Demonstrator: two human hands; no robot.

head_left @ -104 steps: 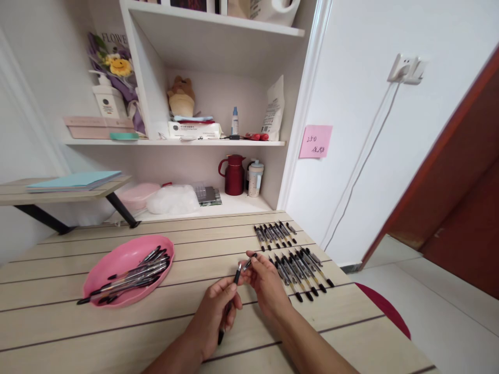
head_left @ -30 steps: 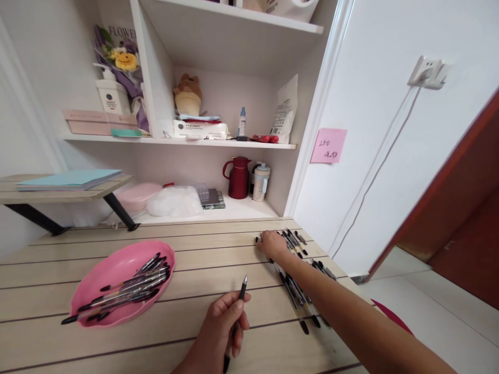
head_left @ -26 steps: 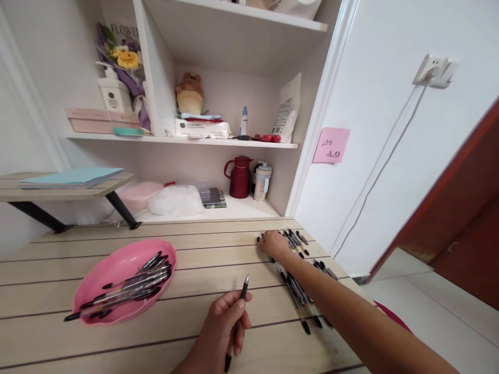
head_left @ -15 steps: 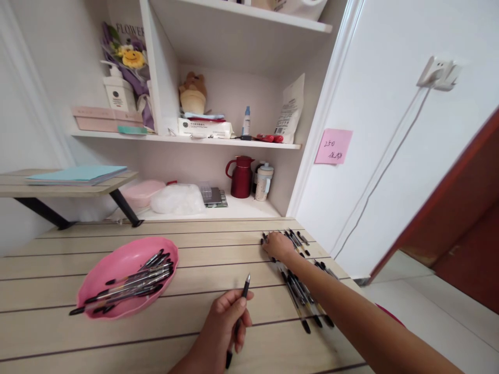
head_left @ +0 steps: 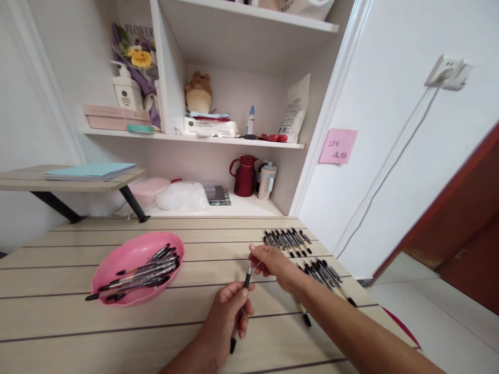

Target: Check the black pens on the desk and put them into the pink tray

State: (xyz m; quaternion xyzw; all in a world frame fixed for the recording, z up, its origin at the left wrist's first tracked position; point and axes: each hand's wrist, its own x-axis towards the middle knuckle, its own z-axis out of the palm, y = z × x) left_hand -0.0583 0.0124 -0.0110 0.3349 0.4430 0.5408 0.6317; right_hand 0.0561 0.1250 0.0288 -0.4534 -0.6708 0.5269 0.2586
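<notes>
A pen (head_left: 247, 281) with a black grip stands tilted, metal tip up, in my left hand (head_left: 230, 311), whose fingers are wrapped round its barrel. Just above that tip is my right hand (head_left: 275, 264), thumb and fingers pinched together. Whatever they pinch is too small or hidden to name. To the right, a back row of pens (head_left: 286, 240) lies side by side on the table. Nearer me is a second group of pens (head_left: 323, 272), partly covered by my right forearm. On the left, more pens (head_left: 146, 275) lie heaped in a pink scalloped tray (head_left: 117, 255).
The slatted wooden table (head_left: 187, 332) meets a white shelf unit (head_left: 234, 140). A small raised stand (head_left: 23, 179) holds blue papers (head_left: 91, 170) at the left. A red jug (head_left: 245, 176) and a cup (head_left: 266, 182) stand at the back. A cord (head_left: 384, 176) hangs on the right wall.
My right hand has come from the back row of pens, toward me and left, to the pen tip. My left hand still holds the pen. The view has shifted slightly.
</notes>
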